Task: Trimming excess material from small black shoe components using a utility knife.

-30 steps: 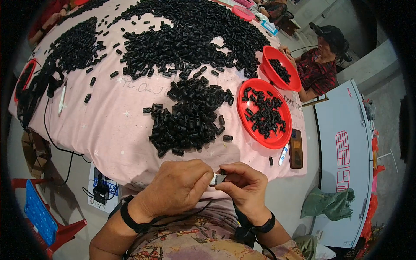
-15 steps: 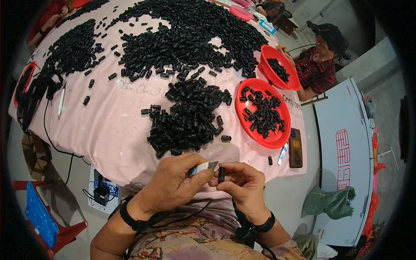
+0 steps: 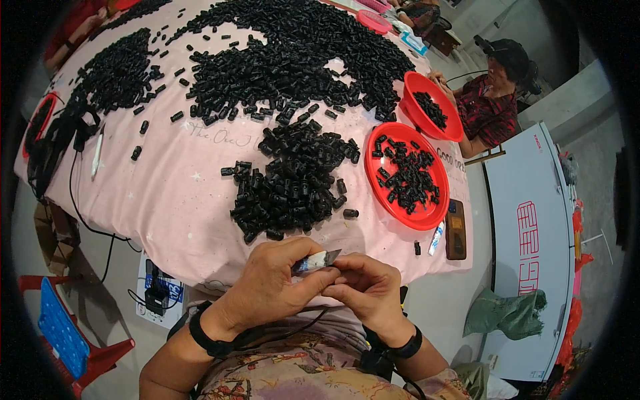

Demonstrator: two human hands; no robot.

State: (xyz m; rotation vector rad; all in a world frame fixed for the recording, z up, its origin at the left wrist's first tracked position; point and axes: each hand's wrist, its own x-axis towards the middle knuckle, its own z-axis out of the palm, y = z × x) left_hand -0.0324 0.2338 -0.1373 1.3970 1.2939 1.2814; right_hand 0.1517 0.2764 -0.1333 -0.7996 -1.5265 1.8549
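Observation:
My left hand [image 3: 270,277] is closed around a short-bladed knife [image 3: 315,261] with a white-and-blue wrapped handle. Its grey blade points right, over the fingertips of my right hand [image 3: 373,290]. Those fingers are pinched together close to my left thumb, and the small black cylindrical part seen in them a moment ago is now hidden behind them. Just beyond both hands lies a heap of similar black parts [image 3: 287,190] on the pink cloth [image 3: 180,220]. One loose part [image 3: 350,213] rests by the heap's right side.
A red plastic bowl [image 3: 369,183] with black parts stands to the right, another red bowl [image 3: 455,123] behind it. A phone [image 3: 455,230] and a white-and-blue tube [image 3: 436,239] lie near the right edge. Larger piles [image 3: 287,73] cover the far table. A co-worker [image 3: 490,100] sits at right.
My right hand has drawn in and turned towards the left one, so the black part no longer shows. The knife blade has shifted slightly right, over the right fingertips.

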